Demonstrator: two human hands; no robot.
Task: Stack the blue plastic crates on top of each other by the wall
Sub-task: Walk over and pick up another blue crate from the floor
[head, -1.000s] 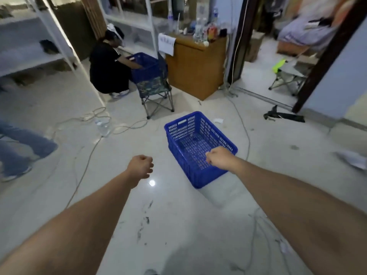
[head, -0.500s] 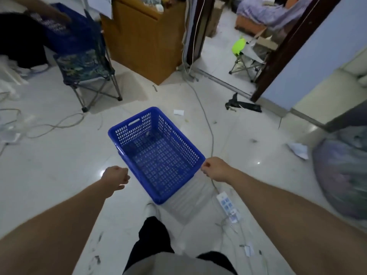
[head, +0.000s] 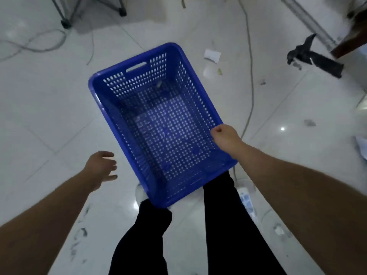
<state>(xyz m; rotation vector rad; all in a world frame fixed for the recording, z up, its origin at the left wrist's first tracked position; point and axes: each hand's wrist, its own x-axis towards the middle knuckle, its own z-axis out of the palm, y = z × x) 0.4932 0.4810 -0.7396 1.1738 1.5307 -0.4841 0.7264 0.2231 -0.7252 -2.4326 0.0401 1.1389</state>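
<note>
Gripping perforated blue plastic crate (head: 158,124) rim: right hand (head: 225,135) clenched; left hand (head: 101,167) spread, free.

You're standing in a cluttered indoor room with a glossy white tiled floor (head: 59,116). Loose cables (head: 251,76) and paper scraps (head: 212,54) litter it, suggesting a workroom.

The left hand (head: 101,168) was held open with fingers spread, arm extended; the right hand (head: 225,135) was curled closed, arm outstretched.
</note>
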